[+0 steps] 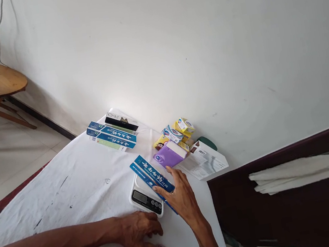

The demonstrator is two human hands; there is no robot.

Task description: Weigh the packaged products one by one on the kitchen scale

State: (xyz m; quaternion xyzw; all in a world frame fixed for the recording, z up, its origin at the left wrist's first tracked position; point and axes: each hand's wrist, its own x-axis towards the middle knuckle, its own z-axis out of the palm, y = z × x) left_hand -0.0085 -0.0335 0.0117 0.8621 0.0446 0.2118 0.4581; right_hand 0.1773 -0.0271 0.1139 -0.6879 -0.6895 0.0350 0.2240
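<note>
Low in the frame's centre, the right hand reaches forward, thumb and fingers clasping the blue box lying on the scale. The left hand rests loosely curled and empty just below it.

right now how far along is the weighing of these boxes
Early or midway, likely. Done, perhaps: a stack of blue boxes lies set apart farther back. In hand: the right hand holds a blue toothpaste box on the scale; the left hand rests beside the scale. Left, it seems: the purple box and small yellow boxes piled beyond it.
</note>
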